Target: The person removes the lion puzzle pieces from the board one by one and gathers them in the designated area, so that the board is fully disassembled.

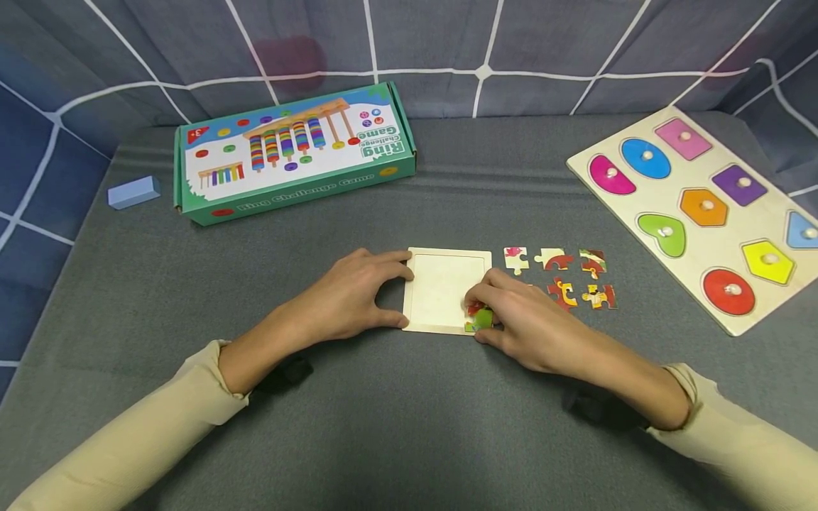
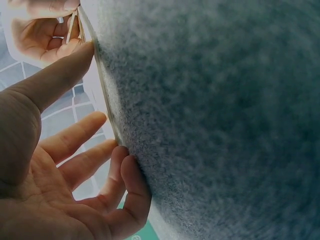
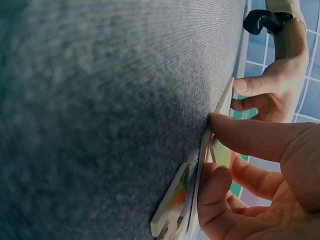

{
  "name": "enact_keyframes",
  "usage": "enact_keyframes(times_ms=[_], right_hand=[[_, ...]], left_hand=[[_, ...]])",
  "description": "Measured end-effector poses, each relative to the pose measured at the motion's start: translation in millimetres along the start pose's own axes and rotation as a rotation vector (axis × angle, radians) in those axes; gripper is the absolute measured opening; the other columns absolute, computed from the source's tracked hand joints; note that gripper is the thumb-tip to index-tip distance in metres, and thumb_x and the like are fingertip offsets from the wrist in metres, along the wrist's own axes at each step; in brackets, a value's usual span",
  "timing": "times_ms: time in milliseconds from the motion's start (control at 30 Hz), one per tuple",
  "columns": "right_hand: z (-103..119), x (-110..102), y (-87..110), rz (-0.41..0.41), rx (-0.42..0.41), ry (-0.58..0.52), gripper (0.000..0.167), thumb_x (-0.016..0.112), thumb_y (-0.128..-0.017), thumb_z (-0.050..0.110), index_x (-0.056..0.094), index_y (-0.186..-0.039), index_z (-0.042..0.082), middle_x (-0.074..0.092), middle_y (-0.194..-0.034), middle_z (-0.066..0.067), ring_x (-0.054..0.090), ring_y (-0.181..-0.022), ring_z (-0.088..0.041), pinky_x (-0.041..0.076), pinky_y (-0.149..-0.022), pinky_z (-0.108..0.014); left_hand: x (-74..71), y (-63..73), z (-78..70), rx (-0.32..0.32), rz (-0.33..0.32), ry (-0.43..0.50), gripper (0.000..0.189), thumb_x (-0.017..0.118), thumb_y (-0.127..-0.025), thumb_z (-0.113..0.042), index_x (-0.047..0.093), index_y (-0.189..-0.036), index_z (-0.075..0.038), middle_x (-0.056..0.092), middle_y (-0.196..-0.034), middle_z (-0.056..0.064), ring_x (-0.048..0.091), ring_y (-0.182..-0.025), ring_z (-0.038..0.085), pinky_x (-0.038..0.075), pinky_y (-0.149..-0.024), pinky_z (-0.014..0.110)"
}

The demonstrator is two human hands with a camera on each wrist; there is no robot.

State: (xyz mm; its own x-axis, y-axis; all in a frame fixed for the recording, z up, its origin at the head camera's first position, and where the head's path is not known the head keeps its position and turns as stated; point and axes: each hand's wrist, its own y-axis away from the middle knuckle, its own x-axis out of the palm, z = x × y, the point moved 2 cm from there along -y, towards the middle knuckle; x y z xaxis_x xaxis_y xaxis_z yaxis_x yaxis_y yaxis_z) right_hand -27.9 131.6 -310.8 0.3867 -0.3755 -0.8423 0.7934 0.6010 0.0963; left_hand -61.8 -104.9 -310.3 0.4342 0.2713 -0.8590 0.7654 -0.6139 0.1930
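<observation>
A shallow square wooden puzzle tray (image 1: 444, 287) with a raised rim lies on the grey cloth, its inside bare on the left. My left hand (image 1: 348, 294) touches the tray's left edge, thumb at the near corner and fingertips at the far one. A jigsaw piece with green and red print (image 1: 482, 319) tilts over the near right corner of the tray, pinched by my right hand (image 1: 530, 323). In the right wrist view the thumb (image 3: 250, 137) reaches the tray's edge, with the green piece (image 3: 221, 152) between thumb and fingers.
Several jigsaw pieces (image 1: 554, 259) lie in two rows right of the tray, some partly behind my right hand. A peg shape board (image 1: 677, 259) lies at the right. A green game box (image 1: 294, 152) and a blue block (image 1: 134, 192) are at the back left.
</observation>
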Motion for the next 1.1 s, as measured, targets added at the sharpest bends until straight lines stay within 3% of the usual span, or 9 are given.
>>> enact_keyframes(times_ms=[433,667,900,1100], right_hand=[[-1,-2,4.2,-0.029,-0.025,0.012,0.033,0.083,-0.080,0.011,0.072,-0.112,0.010,0.055,-0.093,0.003,0.048,-0.071,-0.009,0.040,-0.059,-0.027],[-4,-15,11.8,-0.053,-0.072,-0.024,0.051,0.081,-0.082,0.009,0.064,-0.130,0.013,0.057,-0.097,0.004,0.049,-0.077,-0.009,0.043,-0.064,-0.030],[-10,-25,21.5,-0.095,-0.143,-0.019,0.041,0.079,-0.082,0.003,0.070,-0.121,0.012,0.059,-0.105,0.004,0.049,-0.080,-0.007,0.043,-0.066,-0.028],[-14,-28,30.5,-0.071,-0.067,-0.049,0.043,0.079,-0.084,0.008,0.069,-0.125,0.013,0.057,-0.109,0.002,0.050,-0.078,-0.008,0.044,-0.064,-0.027]], left_hand=[[0.1,-0.2,-0.3,-0.003,0.001,-0.001,0.058,0.087,-0.076,-0.033,0.067,-0.125,-0.010,0.048,-0.148,0.008,0.052,-0.112,0.029,0.039,-0.096,0.047],[0.1,-0.3,-0.9,-0.018,0.007,-0.006,0.058,0.086,-0.076,-0.034,0.066,-0.125,-0.011,0.047,-0.148,0.008,0.053,-0.111,0.029,0.039,-0.096,0.047],[0.0,-0.4,-1.6,-0.012,0.008,-0.010,0.058,0.086,-0.077,-0.034,0.067,-0.125,-0.010,0.047,-0.148,0.009,0.053,-0.112,0.030,0.039,-0.096,0.048],[0.0,-0.1,-2.0,-0.011,0.008,-0.008,0.057,0.087,-0.076,-0.033,0.067,-0.125,-0.010,0.047,-0.148,0.009,0.053,-0.110,0.031,0.040,-0.095,0.047]])
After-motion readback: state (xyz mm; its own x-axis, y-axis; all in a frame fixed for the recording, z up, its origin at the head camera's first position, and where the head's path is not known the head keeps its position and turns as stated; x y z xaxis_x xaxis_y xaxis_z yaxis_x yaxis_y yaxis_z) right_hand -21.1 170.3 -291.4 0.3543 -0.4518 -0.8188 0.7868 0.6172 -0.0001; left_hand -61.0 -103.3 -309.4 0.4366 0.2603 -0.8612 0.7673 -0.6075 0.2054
